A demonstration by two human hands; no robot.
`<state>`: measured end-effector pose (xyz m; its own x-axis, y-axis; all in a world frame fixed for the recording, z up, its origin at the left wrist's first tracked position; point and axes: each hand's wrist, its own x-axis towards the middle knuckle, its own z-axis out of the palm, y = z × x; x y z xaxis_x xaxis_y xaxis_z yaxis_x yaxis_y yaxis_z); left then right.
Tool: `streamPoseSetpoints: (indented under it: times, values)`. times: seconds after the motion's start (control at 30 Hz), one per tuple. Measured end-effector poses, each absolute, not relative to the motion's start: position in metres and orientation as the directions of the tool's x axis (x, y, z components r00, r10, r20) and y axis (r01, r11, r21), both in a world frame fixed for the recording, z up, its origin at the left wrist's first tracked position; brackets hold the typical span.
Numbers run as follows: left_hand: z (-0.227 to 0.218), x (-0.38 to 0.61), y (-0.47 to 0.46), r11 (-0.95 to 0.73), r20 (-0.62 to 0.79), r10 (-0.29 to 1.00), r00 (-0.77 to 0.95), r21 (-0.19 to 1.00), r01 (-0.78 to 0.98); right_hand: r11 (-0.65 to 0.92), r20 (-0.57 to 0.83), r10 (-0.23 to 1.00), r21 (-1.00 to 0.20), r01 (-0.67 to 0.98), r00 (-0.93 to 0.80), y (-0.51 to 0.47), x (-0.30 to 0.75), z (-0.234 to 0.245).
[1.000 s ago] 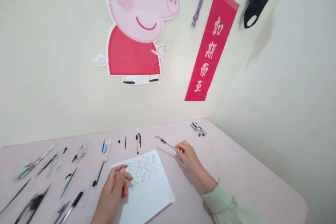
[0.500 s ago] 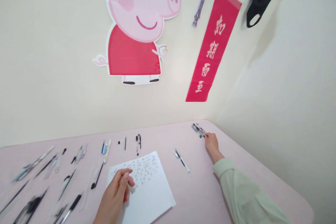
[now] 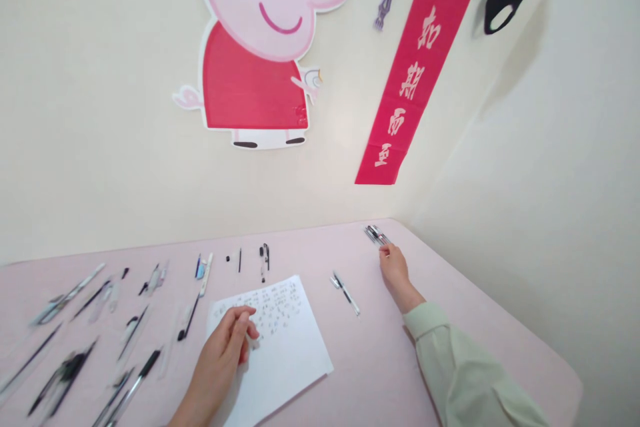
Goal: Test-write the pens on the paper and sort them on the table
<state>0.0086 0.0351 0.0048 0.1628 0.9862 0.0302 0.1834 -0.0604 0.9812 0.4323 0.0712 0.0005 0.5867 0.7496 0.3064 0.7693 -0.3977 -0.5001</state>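
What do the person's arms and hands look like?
Both hands are bare, with no gloves or rings that I can see. The right hand comes out of a pale green long sleeve, gathered at the cuff. The left hand has no sleeve showing on its forearm.

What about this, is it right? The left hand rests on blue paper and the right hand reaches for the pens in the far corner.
No: the head view shows the paper under the left hand is white, not blue. The right hand reaches for the corner pens.
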Motion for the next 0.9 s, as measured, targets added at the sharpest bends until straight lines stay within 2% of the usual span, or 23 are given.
streamPoseSetpoints:
  times: [0.13, 0.27, 0.5, 0.9]
  values:
    - [0.004, 0.008, 0.036, -0.065, 0.028, 0.983, 0.181, 0.977, 0.202, -0.223, 0.179, 0.916, -0.516, 0.827, 0.359, 0.056, 0.386, -0.004]
    - [0.004, 0.008, 0.035, -0.071, 0.032, 0.982, 0.188, 0.975, 0.209, -0.143, 0.093, 0.970, -0.520, 0.842, 0.223, 0.037, 0.346, -0.006]
    - [0.005, 0.008, 0.035, -0.082, 0.037, 0.980, 0.194, 0.970, 0.227, -0.270, 0.026, 0.953, -0.374, 0.888, 0.301, 0.026, 0.322, 0.005]
    - [0.013, 0.009, 0.032, -0.096, 0.051, 0.978, 0.201, 0.971, 0.217, -0.348, 0.045, 0.921, -0.352, 0.869, 0.387, 0.025, 0.318, 0.005]
